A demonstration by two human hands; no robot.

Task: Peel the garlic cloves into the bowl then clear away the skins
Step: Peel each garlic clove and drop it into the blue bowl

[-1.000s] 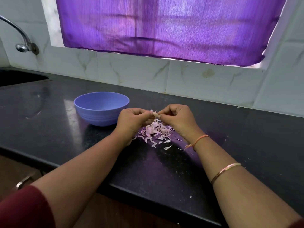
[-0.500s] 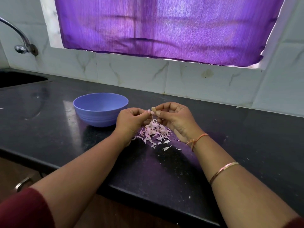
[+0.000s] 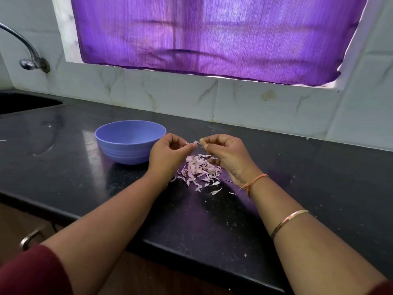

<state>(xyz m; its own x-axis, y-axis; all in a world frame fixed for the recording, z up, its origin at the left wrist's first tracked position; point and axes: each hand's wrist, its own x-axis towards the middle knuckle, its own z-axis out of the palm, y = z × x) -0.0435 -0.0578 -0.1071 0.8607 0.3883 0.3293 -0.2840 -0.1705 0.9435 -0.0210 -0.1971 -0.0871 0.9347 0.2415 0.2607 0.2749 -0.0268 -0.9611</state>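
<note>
Pale clove (image 3: 202, 142) held above pink skins (image 3: 200, 169), beside blue bowl (image 3: 124, 153).

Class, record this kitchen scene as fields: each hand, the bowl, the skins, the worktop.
Left hand: pinches a skin strip
Right hand: pinches the garlic clove
Bowl: blue, upright on the worktop, left of both hands
Skins: loose pile on the worktop, below the hands
Worktop: dark, speckled with crumbs

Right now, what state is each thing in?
left hand: pinching a skin strip
right hand: holding the garlic clove
bowl: upright on the counter, bottom hidden
skins pile: loose on the counter below the hands
curtain: drawn closed
tap: no water visible
</note>
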